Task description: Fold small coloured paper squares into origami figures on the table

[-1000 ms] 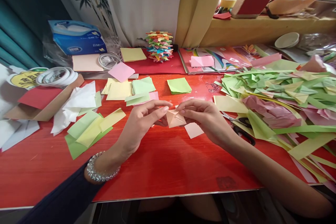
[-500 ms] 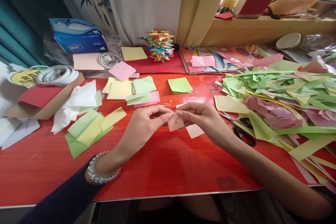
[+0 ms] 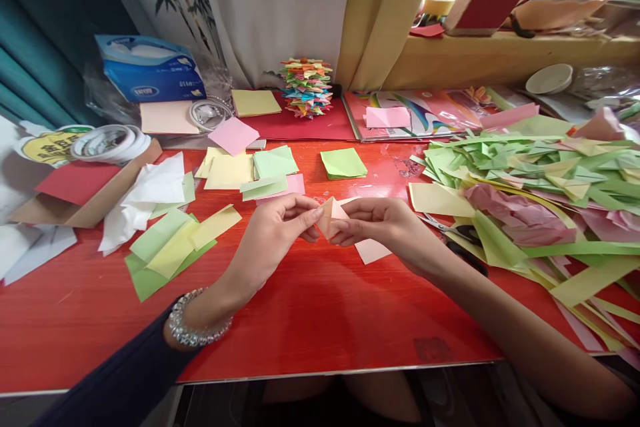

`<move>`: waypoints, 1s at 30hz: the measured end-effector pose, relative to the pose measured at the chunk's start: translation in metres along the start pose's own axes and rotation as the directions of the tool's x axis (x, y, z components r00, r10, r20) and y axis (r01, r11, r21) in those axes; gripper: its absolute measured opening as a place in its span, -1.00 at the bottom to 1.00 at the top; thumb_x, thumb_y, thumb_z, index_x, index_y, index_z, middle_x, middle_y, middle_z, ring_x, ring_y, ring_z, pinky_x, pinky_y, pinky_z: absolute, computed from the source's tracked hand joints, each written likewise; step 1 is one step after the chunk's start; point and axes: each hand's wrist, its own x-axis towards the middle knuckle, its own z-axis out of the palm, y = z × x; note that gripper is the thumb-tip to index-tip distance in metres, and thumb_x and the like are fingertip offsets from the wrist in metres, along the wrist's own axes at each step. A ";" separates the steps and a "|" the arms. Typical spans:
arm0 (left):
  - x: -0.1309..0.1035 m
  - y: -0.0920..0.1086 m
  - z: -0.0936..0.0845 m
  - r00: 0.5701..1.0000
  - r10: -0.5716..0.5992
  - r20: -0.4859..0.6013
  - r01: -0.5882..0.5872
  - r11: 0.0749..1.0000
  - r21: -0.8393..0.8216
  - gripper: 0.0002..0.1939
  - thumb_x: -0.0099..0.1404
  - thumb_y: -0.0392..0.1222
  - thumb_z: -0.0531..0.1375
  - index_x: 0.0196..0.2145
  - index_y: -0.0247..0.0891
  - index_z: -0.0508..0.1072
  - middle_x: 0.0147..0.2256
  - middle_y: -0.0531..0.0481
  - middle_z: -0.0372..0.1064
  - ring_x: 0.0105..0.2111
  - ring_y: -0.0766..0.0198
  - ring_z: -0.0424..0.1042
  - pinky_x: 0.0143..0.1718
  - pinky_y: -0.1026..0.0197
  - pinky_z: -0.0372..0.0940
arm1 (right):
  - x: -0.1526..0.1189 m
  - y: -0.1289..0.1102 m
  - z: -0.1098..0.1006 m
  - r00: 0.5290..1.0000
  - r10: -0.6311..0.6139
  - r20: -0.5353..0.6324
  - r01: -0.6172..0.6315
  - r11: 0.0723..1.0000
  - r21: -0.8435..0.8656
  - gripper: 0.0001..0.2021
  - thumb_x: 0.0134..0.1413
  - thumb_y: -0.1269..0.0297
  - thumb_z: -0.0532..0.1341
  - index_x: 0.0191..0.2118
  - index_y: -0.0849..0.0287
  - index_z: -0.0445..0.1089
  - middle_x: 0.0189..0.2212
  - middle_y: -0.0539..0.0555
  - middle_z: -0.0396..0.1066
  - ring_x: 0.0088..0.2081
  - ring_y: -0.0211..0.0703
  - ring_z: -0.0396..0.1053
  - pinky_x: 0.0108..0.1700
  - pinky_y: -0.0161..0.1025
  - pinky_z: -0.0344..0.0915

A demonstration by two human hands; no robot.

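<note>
A small peach-coloured folded paper [image 3: 331, 216] is held up over the red table between my two hands. My left hand [image 3: 283, 230] pinches its left edge between thumb and fingers. On the other side, my right hand [image 3: 374, 220] grips its right edge; a raised point of the paper shows between them. Just below my right hand lies a pale pink paper square [image 3: 373, 251], partly hidden by that hand. A stack of green paper squares [image 3: 343, 164] rests beyond my hands, with mint green paper [image 3: 275, 163] to its left.
Black-handled scissors [image 3: 467, 233] lie right of my right forearm, by a heap of folded green papers [image 3: 505, 163] and strips. Green and yellow slips [image 3: 173, 250] lie at left. Behind stand a colourful folded-paper stack [image 3: 307, 88] and a blue tissue pack [image 3: 150, 70].
The peach paper has been turned and lifted slightly, so a pointed top now shows. My left fingers have shifted to its left edge, and my right fingers sit lower on it.
</note>
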 end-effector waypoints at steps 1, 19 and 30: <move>0.000 -0.001 0.001 1.000 -0.004 0.002 0.004 1.000 -0.013 -0.81 0.19 -0.09 0.14 -0.34 -0.29 0.38 -0.44 0.01 0.37 -0.45 0.33 0.37 -0.37 0.27 0.29 | 0.000 0.000 0.000 1.000 -0.004 -0.013 0.004 1.000 -0.009 -0.77 -0.04 0.19 0.24 -0.28 0.24 0.43 -0.40 0.07 0.47 -0.35 -0.21 0.44 -0.25 -0.27 0.38; -0.002 0.000 0.003 0.999 0.027 0.047 -0.025 0.999 -0.047 -0.84 0.16 -0.14 0.18 -0.31 -0.25 0.39 -0.36 -0.01 0.39 -0.38 0.31 0.38 -0.34 0.28 0.31 | 0.000 0.001 0.001 0.996 -0.046 -0.074 0.050 0.997 0.053 -0.80 -0.03 0.18 0.23 -0.30 0.18 0.35 -0.52 0.00 0.43 -0.43 -0.23 0.45 -0.32 -0.26 0.39; -0.002 0.004 -0.001 0.999 0.013 0.036 -0.004 0.969 -0.246 -0.89 0.18 -0.31 0.12 -0.41 -0.24 0.46 -0.42 0.06 0.40 -0.39 0.35 0.41 -0.27 0.29 0.31 | 0.000 0.003 -0.001 0.996 -0.064 -0.057 0.074 0.981 0.181 -0.87 0.00 0.36 0.20 -0.31 0.15 0.49 -0.42 0.02 0.48 -0.35 -0.26 0.45 -0.17 -0.26 0.37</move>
